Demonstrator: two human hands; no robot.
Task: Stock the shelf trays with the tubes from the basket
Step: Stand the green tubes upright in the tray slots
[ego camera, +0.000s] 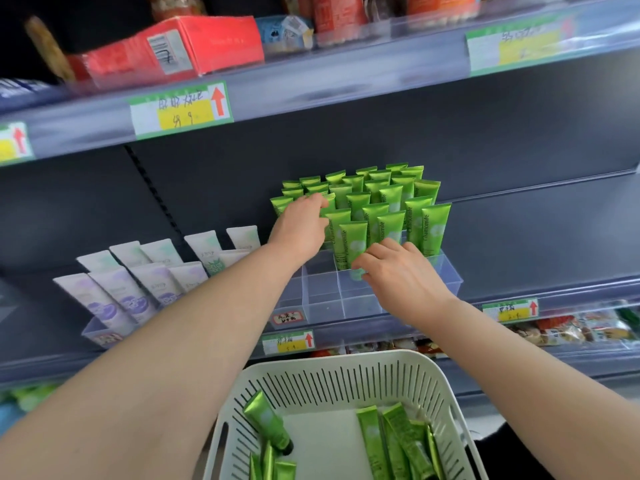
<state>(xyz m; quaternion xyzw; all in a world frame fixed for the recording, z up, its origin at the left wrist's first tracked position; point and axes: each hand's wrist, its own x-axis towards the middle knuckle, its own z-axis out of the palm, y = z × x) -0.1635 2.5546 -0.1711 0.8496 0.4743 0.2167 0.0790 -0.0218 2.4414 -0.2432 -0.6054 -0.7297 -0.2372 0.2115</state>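
Note:
A clear divided tray [446, 275] on the middle shelf holds several upright green tubes [434, 228]. My left hand [301, 226] reaches into the left rows, its fingers around a green tube there. Over the front row my right hand [398, 268] pinches a green tube [356, 273] that stands in a front compartment. Below, a white slotted basket [332, 379] holds several more green tubes [374, 441] lying loose.
A second clear tray [93, 332] at the left holds white and lilac tubes [135, 296]. The shelf above carries a red box [194, 46] and price labels [180, 110]. Snack packets [575, 329] lie on the shelf below.

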